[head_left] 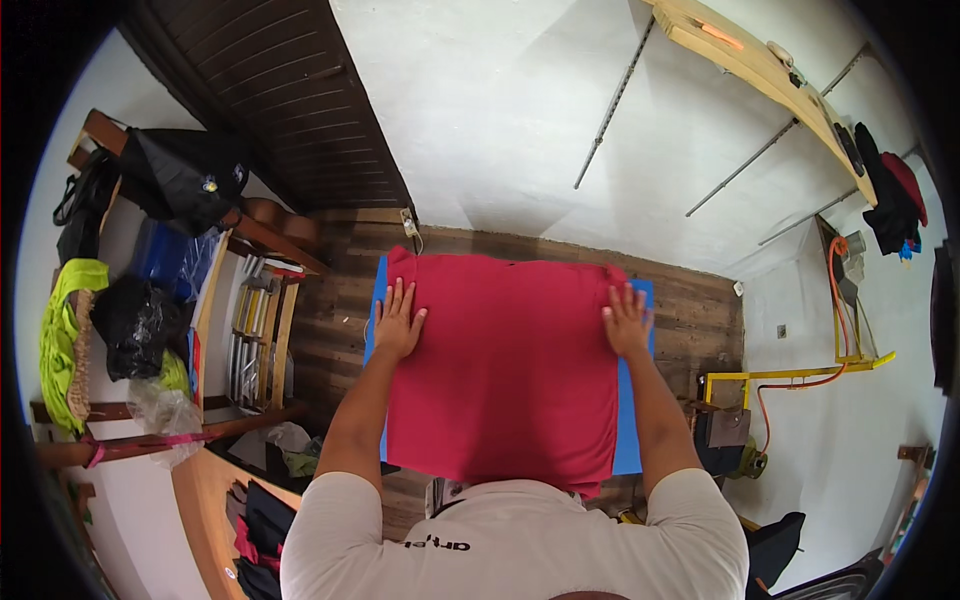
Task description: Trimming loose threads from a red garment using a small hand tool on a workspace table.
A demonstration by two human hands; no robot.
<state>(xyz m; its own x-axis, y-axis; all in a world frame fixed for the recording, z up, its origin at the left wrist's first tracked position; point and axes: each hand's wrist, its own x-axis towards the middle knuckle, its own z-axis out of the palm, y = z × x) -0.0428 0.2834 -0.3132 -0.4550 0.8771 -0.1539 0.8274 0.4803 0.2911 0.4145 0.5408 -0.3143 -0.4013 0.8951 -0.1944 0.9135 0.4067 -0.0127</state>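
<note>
A red piece of cloth, perhaps a folded garment [505, 370], lies spread over a blue board or table top [628, 420], whose blue edges show at both sides. My left hand [398, 322] rests flat at the cloth's left edge near its far corner, fingers stretched out. Near the opposite far corner, my right hand [627, 318] lies flat with fingers spread, partly on the red cloth and partly over the blue border. Small bunched folds stand up at both far corners. The near edge of the cloth reaches close to my body.
Shelving with bags and cloths [140, 320] stands at the left. A dark door [280, 100] is behind it. A wooden shelf [760, 75] sticks out from the wall at upper right. A yellow metal frame [800, 378] with an orange hose stands at the right.
</note>
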